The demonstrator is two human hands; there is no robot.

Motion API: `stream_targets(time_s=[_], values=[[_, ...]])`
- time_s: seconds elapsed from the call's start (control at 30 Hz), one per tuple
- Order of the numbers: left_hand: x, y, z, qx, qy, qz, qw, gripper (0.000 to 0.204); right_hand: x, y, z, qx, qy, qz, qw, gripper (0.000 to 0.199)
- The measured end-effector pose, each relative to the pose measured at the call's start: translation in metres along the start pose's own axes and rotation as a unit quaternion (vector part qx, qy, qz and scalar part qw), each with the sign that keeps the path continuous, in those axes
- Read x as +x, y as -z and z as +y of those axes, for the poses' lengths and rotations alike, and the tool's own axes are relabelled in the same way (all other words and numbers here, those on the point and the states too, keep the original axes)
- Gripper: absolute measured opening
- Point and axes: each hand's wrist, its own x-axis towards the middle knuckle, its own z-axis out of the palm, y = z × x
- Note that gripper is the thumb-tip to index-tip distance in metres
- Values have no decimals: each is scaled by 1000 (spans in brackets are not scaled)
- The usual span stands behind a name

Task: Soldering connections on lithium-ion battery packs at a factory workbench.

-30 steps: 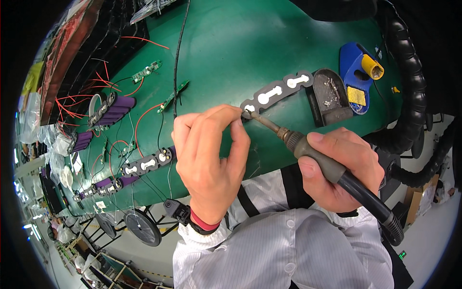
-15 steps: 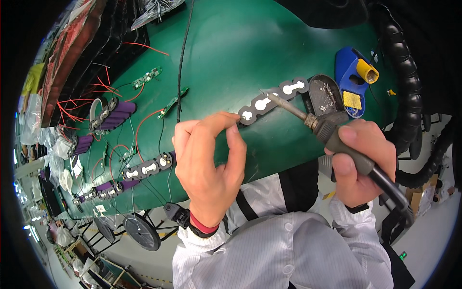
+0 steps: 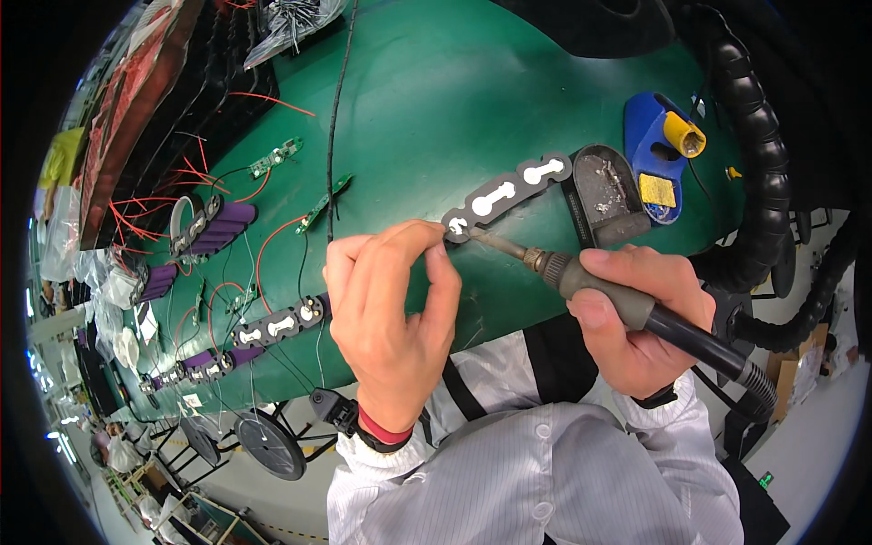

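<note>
Green bench [image 3: 472, 118]; left hand [image 3: 391, 318] pinches hidden wire; right hand [image 3: 636, 309] grips soldering iron [image 3: 627, 304].

The green bench mat [image 3: 472, 118] looks matt and rubbery. The soldering iron [image 3: 627, 304] has a bare metal tip and a smooth dark plastic grip; at two o'clock, its blue stand [image 3: 649, 136] is glossy plastic. The sleeves [image 3: 545, 472] are fine-striped white cloth.

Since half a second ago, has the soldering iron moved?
Yes. The soldering iron has swung back toward the left hand, away from the blue stand; its tip now meets the strip's near end.
</note>
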Motion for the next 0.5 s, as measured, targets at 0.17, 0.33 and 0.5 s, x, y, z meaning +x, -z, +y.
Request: stream_targets(time_s=[0.17, 0.33, 0.5], values=[[0, -1, -1, 2, 0, 3, 1000, 29, 8, 0, -5, -48, -2, -14, 999, 31], [-1, 0, 0, 6, 4, 1, 1000, 29, 6, -3, -5, -54, -25, -12, 998, 30], [-1, 0, 0, 4, 4, -2, 1000, 29, 6, -2, -7, -59, -29, -16, 998, 30]])
